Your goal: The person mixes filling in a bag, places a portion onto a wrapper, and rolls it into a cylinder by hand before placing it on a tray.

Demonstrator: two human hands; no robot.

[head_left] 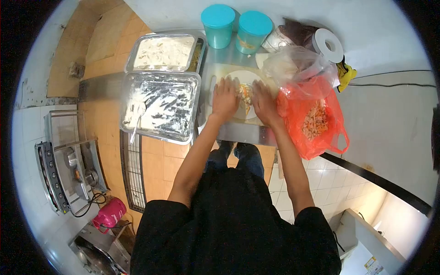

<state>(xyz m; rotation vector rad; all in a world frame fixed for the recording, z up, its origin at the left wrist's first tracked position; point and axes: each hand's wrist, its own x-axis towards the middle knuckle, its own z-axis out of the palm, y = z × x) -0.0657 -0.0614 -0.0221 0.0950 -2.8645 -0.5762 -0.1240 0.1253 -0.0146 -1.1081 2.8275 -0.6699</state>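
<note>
Flour-dusted rectangular tray (172, 107) with spoon (138, 123) at left, rim near the cutting board (219, 71), then left hand (224, 98) and right hand (265, 103), fingers extended flat, flanking filling (246, 93) on a round wrapper (243, 75) mid-board, bare tabletop (243, 133) strip along the front edge, red plastic bag (295, 130) crowding right.

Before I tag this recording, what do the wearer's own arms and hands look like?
Left hand and right hand are bare, without gloves. The forearms are uncovered, with no watch or bracelet visible. A black top has short sleeves ending around the elbows.
</note>
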